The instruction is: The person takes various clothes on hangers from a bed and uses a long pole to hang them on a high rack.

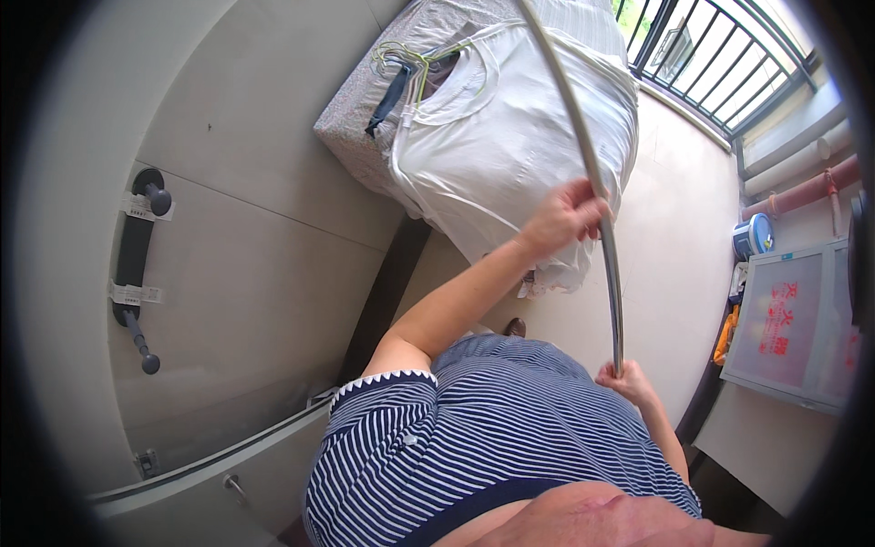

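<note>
A long, thin metal pole (612, 273) runs from near my body up past the top edge; the fisheye view bends it. My left hand (567, 219) is closed around its middle stretch. Lower down, my right hand (631, 380) grips the near end, with the fingers wrapped round it. Beyond my left hand lies a heap covered by a white plastic sheet (538, 118), over a patterned cloth (360, 128). Green clothes hangers (417, 62) and a dark strip of fabric (389, 100) rest on the heap. The pole's far end is out of view.
A black railing (711, 55) stands at the far right. Along the right wall are pipes (811, 187), a blue and white bucket (754, 235) and a grey cabinet (784, 319) with red lettering. At left, a dark handle-like fixture (135, 255) with pegs is on the wall.
</note>
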The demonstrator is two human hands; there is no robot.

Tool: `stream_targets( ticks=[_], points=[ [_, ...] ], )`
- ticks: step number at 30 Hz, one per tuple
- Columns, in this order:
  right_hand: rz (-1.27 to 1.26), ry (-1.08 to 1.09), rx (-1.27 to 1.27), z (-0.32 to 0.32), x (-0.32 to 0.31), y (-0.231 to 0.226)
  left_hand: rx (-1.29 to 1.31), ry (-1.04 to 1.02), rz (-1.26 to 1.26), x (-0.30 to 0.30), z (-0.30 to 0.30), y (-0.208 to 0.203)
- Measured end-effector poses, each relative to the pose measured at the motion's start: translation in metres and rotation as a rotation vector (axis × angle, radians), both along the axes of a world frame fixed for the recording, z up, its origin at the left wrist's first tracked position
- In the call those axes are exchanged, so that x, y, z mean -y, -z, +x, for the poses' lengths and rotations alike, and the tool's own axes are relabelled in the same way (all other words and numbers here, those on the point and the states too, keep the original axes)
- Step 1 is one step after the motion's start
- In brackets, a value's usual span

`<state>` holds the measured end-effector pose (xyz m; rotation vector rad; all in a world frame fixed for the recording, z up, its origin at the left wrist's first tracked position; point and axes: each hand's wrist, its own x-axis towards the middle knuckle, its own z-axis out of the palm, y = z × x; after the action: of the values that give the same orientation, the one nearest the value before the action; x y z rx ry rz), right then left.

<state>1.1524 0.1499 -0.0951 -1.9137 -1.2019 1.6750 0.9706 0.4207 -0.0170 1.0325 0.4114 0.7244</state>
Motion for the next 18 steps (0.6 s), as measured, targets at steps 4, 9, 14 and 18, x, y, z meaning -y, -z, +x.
stream_targets(
  ticks=[4,9,14,18],
  points=[
    [0.245,0.329,-0.287,-0.014,-0.085,-0.017,-0.097,0.109,0.227,0.033,0.04,0.035],
    [0.361,0.61,-0.369,-0.026,-0.144,-0.035,-0.541,-0.146,0.669,-0.019,-0.001,0.034],
    [0.311,0.57,-0.251,-0.026,-0.119,-0.004,-0.926,-0.959,0.727,-0.16,-0.113,0.047],
    [0.203,0.57,-0.263,-0.039,-0.103,0.011,-1.353,-1.06,0.851,-0.218,-0.158,0.042]
  ],
)
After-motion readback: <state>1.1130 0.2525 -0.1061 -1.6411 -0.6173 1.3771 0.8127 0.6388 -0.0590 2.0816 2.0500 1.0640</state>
